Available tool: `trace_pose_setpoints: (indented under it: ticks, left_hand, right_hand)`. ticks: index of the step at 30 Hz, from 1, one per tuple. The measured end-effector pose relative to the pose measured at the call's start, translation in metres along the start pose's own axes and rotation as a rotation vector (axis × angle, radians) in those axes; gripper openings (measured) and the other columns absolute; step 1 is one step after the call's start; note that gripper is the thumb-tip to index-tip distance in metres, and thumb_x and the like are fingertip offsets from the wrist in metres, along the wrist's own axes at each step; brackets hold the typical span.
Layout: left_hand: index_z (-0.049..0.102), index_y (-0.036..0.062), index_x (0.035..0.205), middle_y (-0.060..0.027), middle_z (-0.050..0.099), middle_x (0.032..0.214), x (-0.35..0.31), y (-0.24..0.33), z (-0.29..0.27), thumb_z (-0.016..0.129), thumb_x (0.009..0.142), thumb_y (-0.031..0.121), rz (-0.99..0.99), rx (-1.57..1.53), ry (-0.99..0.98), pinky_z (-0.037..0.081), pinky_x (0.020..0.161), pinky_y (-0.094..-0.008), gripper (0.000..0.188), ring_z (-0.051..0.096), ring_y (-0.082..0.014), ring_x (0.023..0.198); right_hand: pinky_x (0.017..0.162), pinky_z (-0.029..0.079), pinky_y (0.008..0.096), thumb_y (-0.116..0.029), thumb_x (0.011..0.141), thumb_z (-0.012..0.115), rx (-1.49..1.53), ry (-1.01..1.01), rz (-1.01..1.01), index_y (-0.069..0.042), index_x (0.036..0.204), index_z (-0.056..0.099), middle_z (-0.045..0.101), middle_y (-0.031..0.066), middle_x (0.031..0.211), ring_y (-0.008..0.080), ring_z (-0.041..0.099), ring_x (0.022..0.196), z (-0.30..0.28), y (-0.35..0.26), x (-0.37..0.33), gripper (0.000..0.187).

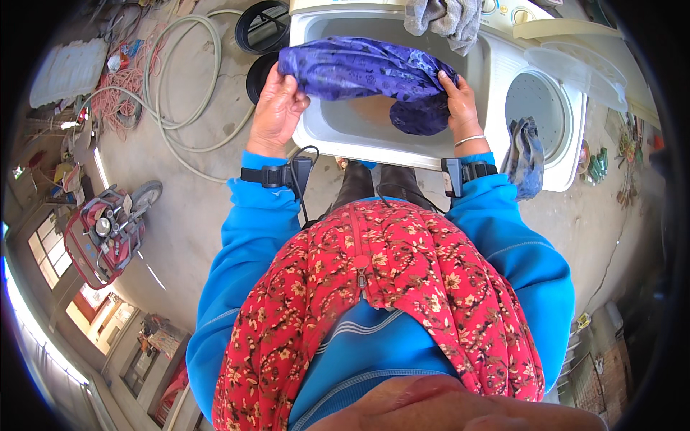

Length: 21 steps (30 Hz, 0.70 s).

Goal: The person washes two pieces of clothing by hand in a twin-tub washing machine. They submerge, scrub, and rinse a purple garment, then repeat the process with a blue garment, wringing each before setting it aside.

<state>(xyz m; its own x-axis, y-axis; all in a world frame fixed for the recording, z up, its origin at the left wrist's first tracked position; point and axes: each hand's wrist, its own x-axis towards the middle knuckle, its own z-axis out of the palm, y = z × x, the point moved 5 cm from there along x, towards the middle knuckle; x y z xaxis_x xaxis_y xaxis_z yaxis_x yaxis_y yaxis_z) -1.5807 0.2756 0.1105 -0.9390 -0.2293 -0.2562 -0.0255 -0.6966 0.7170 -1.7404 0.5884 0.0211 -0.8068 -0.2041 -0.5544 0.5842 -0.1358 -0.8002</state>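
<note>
Purple patterned cloth (359,68) | axis left-right, above white plastic tub (359,149) | left hand (279,104), right hand (462,106): gripping opposite ends (drooping at right)

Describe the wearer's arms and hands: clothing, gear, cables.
Left hand and right hand are gloveless. Sleeves are bright blue, pale-stitched. Behind each hand: a black strap with a boxy module; a black cable loops by the left module. A silvery bangle rings the right wrist.

We stretch our left arm (251,233) and right arm (514,233) forward, both bent outward, the left hand (279,104) curled in a pinch, the right hand (462,106), well apart, closed in a grip.
</note>
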Motion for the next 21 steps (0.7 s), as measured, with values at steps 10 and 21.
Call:
trace_pose_setpoints:
  ticks: [10, 21]
  left_hand:
    - [0.055, 0.0008, 0.126, -0.0067, 0.065, 0.111, -0.005, -0.001, -0.018, 0.075, 0.079, 0.001, 0.060, 0.614, 0.250, 0.051, 0.088, -0.0274, 0.051, 0.062, -0.0131, 0.096]
    - [0.062, 0.0002, 0.098, -0.0048, 0.067, 0.088, -0.005, -0.022, -0.048, 0.077, 0.084, 0.018, -0.068, 0.516, 0.531, 0.049, 0.073, -0.0259, 0.027, 0.060, -0.0111, 0.076]
  right_hand:
    - [0.081, 0.052, 0.0316, -0.024, 0.089, 0.070, 0.068, 0.018, 0.011, -0.002, 0.108, 0.066, 0.070, 0.0078, 0.100, 0.0181, 0.066, 0.088, -0.008, -0.004, -0.002, 0.029]
    - [0.081, 0.054, 0.0359, -0.028, 0.088, 0.072, -0.006, 0.051, 0.141, 0.005, 0.115, 0.059, 0.068, 0.0144, 0.104, 0.0244, 0.068, 0.089, -0.006, -0.002, 0.000, 0.045]
